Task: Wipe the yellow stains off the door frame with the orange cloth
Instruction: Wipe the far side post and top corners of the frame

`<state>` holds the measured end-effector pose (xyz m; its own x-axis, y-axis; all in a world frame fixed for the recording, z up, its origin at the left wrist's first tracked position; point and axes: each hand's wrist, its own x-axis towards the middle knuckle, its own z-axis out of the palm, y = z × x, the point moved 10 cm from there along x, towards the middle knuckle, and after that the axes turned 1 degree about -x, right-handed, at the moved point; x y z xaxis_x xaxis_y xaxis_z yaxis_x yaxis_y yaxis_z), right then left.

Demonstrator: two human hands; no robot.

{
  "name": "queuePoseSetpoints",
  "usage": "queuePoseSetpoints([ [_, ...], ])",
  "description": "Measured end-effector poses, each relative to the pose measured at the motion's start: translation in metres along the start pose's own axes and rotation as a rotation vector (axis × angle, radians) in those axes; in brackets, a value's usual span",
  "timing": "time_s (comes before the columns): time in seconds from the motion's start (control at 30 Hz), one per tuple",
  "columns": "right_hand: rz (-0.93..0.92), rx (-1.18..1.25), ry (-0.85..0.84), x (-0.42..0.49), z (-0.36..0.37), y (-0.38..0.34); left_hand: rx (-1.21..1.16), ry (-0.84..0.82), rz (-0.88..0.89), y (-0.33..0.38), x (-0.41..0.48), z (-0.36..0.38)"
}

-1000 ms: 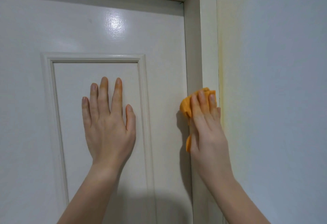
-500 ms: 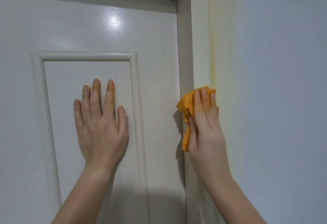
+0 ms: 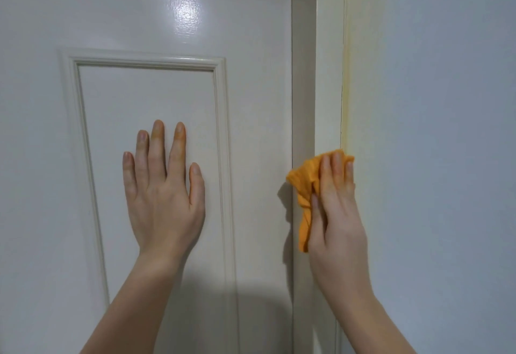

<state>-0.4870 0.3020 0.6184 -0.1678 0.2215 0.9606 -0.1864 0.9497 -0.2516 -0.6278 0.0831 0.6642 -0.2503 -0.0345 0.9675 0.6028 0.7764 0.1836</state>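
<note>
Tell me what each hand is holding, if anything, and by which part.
The right hand holds the orange cloth, pressing its bunched upper part flat against the door frame, the lower end hanging free. The left hand holds nothing; it lies open on the door.

glossy white panelled door (image 3: 173,18) with a light glare, plain pale wall (image 3: 432,130) to its right

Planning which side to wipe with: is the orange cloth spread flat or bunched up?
Bunched. The crumpled orange cloth folds under the right hand, one end dangling beside the palm.
</note>
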Motion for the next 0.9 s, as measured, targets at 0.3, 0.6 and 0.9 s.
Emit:
queuePoseSetpoints([
  [0.3,-0.038,-0.057,-0.022,0.017,0.007,-0.011,0.002,-0.042,0.01,-0.009,-0.01,-0.001],
  [0.6,-0.071,-0.141,-0.033,-0.028,0.024,-0.019,-0.024,-0.051,0.024,-0.009,-0.012,-0.001],
  [0.9,0.136,-0.042,0.046,-0.056,0.008,0.009,-0.013,-0.049,0.021,-0.012,-0.012,0.0],
])
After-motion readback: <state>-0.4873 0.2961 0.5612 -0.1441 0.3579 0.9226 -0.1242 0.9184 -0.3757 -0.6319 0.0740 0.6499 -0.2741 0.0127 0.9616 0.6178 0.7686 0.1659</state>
